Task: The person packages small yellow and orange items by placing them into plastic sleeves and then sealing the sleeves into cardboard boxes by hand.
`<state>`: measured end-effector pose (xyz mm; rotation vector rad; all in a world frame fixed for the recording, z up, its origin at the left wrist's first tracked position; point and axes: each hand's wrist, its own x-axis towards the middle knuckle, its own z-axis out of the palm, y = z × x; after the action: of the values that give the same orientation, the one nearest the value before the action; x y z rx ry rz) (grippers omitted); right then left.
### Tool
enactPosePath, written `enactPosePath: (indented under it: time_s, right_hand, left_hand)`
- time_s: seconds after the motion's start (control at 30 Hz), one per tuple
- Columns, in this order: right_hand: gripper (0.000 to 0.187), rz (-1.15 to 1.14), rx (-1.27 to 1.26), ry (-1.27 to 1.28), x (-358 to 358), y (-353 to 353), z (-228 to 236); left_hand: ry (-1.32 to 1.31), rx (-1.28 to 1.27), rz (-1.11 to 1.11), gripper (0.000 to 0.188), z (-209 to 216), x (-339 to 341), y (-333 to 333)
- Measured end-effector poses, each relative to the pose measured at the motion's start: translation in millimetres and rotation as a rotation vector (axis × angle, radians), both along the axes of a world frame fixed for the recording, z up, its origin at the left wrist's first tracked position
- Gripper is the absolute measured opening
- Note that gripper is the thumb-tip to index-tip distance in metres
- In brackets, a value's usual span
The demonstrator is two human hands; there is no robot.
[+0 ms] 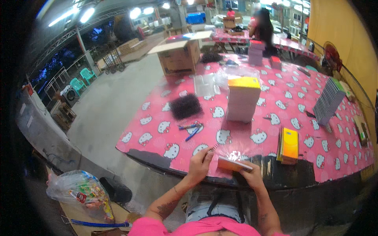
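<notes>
At the table's near edge, my right hand (252,176) grips a small notebook (229,163) with an orange cover and pale page edges, tilted up. My left hand (200,166) is closed in a pinch around a thin dark coil (214,148), which looks like a spiral binding wire. The coil's tip is close to the notebook's left end; I cannot tell if they touch. Beyond my left hand lie blue-handled pliers (193,129) and a pile of black spiral coils (185,107). A tall stack of yellow-topped notebooks (243,99) stands ahead of my hands.
Right of my hands is a short stack of yellow notebooks (289,142). Farther right leans a taller stack (329,102). A clear plastic tray (205,85) and a cardboard box (179,59) stand farther back. Pink patterned cloth (236,137) covers the table, torn near the front.
</notes>
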<state>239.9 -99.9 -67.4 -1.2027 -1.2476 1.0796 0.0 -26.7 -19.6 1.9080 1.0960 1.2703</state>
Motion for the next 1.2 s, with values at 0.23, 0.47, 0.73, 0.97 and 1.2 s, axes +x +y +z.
enactPosePath:
  time_s: [0.23,0.47,0.73,0.97,1.2]
  right_hand:
    - [0.030,0.026,0.006,0.077,-3,1,2]
    - [0.028,0.028,0.008,0.079,-4,-1,5]
    - [0.030,0.041,0.033,0.050,-1,-1,3]
    - [0.031,0.035,-0.006,0.030,1,2,-4]
    - [0.028,0.027,0.010,0.101,4,-3,3]
  left_hand:
    - [0.170,0.155,-0.053,0.019,7,-10,-14]
    - [0.206,0.286,0.038,0.014,-1,-14,-9]
    - [0.208,0.214,0.017,0.018,-6,-11,-3]
    - [0.522,0.118,-0.330,0.025,11,-17,21]
    - [0.429,0.334,-0.421,0.024,19,-6,27]
